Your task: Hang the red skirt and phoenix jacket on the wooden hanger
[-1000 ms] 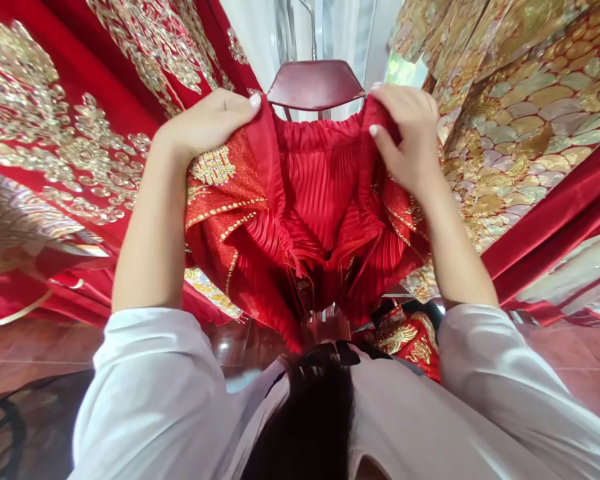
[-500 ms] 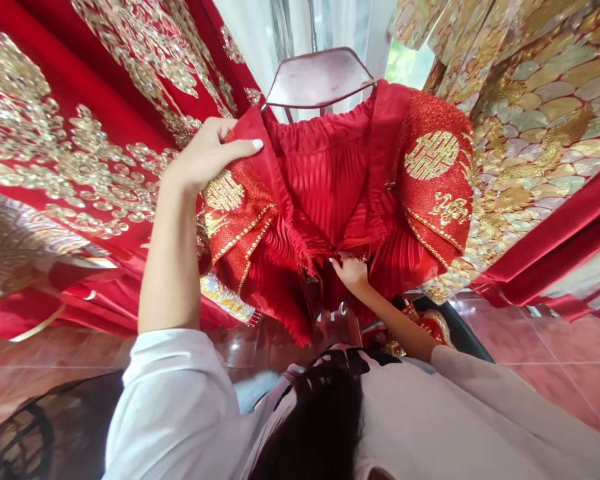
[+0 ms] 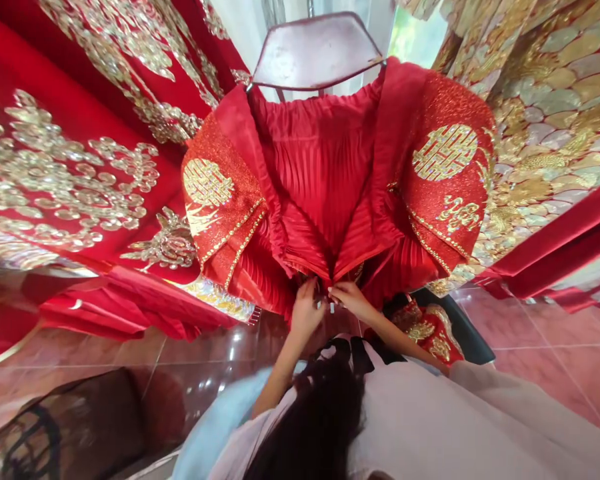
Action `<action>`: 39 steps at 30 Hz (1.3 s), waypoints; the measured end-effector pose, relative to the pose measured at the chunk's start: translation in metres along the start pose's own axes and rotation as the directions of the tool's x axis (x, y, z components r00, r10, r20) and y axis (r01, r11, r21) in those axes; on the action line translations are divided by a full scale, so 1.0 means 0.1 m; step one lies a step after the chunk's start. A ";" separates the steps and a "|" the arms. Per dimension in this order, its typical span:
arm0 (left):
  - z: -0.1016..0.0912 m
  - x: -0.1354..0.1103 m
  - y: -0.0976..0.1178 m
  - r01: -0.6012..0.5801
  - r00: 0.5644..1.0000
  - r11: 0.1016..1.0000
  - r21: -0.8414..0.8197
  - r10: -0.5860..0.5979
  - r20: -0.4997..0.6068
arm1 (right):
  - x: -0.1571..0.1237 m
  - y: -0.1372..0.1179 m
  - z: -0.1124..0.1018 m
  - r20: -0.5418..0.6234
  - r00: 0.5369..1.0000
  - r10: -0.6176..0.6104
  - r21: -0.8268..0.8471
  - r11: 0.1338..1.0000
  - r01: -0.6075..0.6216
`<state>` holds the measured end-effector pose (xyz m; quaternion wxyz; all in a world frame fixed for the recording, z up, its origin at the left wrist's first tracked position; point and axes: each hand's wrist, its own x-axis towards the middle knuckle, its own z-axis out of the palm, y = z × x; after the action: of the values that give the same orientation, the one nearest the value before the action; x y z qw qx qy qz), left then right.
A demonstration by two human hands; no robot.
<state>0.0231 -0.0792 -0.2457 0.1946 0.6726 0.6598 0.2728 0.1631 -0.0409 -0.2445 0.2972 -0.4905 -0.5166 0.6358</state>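
A red pleated garment (image 3: 325,160) with gold-embroidered, glittery shoulder pieces hangs on a hanger (image 3: 320,53) in front of me. Its front edges meet in a V near its lower middle. There my left hand (image 3: 307,310) has its fingers bent in at the left front edge. Just to its right, my right hand (image 3: 353,299) pinches at the right front edge. The fingertips of both hands nearly meet. Whatever small part they grip is too small to make out.
Red cloth with gold sequins (image 3: 80,167) hangs at the left, and gold scale-patterned cloth (image 3: 545,133) at the right. A black tray (image 3: 475,337) with red and gold pieces lies on the tiled floor at lower right. A dark brown bag (image 3: 80,427) sits at lower left.
My left hand has left the garment's left shoulder and come down beside my right hand at the front edges. The garment appears larger and nearer, with its left shoulder now uncovered.
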 end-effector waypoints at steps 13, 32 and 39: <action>0.63 0.29 -0.06 0.136 0.974 0.989 0.050 -0.143 0.177 | -0.09 -0.60 0.07 -0.167 0.986 0.003 0.288 0.957 0.046; 0.25 0.72 0.34 0.087 0.994 0.971 0.221 -0.071 -0.077 | -0.03 -1.08 0.11 -0.241 0.961 -0.138 0.447 0.862 0.237; 0.21 0.65 0.37 0.070 0.991 0.983 0.167 -0.050 -0.122 | -0.19 -1.30 0.06 -0.289 0.881 -0.374 0.104 0.903 0.418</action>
<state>0.0639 -0.0150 -0.2320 0.1055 0.6493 0.7111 0.2481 0.1476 -0.0220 -0.1155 0.5259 -0.4277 -0.5083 0.5311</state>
